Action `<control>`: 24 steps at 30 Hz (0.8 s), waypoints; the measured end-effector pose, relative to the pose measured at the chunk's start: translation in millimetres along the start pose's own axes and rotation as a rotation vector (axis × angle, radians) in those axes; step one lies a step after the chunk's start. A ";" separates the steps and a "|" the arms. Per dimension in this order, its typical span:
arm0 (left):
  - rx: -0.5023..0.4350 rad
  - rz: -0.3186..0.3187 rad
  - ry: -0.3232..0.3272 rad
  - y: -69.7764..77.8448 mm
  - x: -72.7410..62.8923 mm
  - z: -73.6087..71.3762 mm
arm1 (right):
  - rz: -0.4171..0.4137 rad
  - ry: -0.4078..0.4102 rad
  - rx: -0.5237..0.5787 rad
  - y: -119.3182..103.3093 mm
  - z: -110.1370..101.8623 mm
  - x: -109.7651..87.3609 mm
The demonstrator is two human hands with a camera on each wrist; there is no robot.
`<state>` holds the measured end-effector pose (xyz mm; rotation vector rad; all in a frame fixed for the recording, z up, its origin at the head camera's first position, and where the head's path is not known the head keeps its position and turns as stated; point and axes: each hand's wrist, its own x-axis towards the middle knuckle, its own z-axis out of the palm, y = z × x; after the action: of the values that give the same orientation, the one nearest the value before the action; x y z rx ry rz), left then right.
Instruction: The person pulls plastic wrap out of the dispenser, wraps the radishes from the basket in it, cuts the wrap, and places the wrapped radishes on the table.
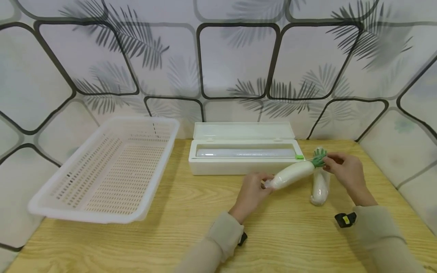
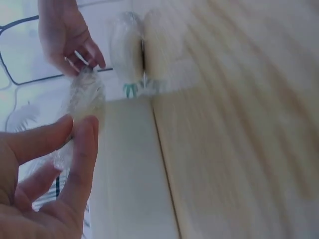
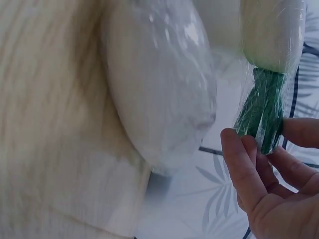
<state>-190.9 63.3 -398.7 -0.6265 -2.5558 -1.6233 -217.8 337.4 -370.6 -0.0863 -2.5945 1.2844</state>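
A white radish point(image 1: 293, 175) with a green top, wrapped in clear film, is held between both hands above the table. My left hand point(image 1: 252, 193) pinches the twisted film at its white tip with thumb and finger. At the other end, my right hand point(image 1: 347, 172) pinches the green leaf stubs point(image 3: 261, 109) through the film. A second wrapped radish point(image 1: 321, 187) lies on the table behind the right end of the held one, its top partly hidden by it. In the right wrist view this second radish point(image 3: 162, 79) looms large and close.
Behind the hands stands a white cling film box point(image 1: 225, 167), lid raised, with a film roll point(image 1: 246, 152) inside and a green slider point(image 1: 299, 157) at its right. A white slotted basket point(image 1: 157, 176) sits on the wooden table point(image 1: 177, 242) at left. Patterned cloth walls point(image 1: 237, 60) enclose the table.
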 end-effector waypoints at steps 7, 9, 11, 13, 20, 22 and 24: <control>-0.174 -0.062 0.121 16.0 0.1 35.8 | 0.022 0.084 0.015 2.8 -22.4 6.5; -0.229 -0.069 0.106 22.5 -1.8 47.6 | 0.037 0.089 0.032 4.9 -29.8 9.7; -0.305 -0.075 0.077 29.6 -4.5 59.2 | 0.053 0.089 0.057 8.0 -37.2 13.8; -0.379 -0.096 0.049 37.3 -7.7 71.3 | 0.067 0.084 0.075 11.6 -44.5 17.8; -0.510 -0.164 -0.035 64.1 -15.2 108.7 | 0.111 -0.030 0.168 31.9 -73.0 30.9; -0.495 -0.156 -0.040 67.5 -16.1 115.9 | 0.115 -0.085 0.279 41.1 -78.6 32.1; -0.476 -0.142 -0.045 69.6 -17.3 122.0 | 0.111 -0.139 0.416 52.7 -83.4 31.3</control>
<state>-128.9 190.6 -398.1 -0.5153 -2.2902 -2.3194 -230.7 439.2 -357.7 -0.0677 -2.3985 1.9028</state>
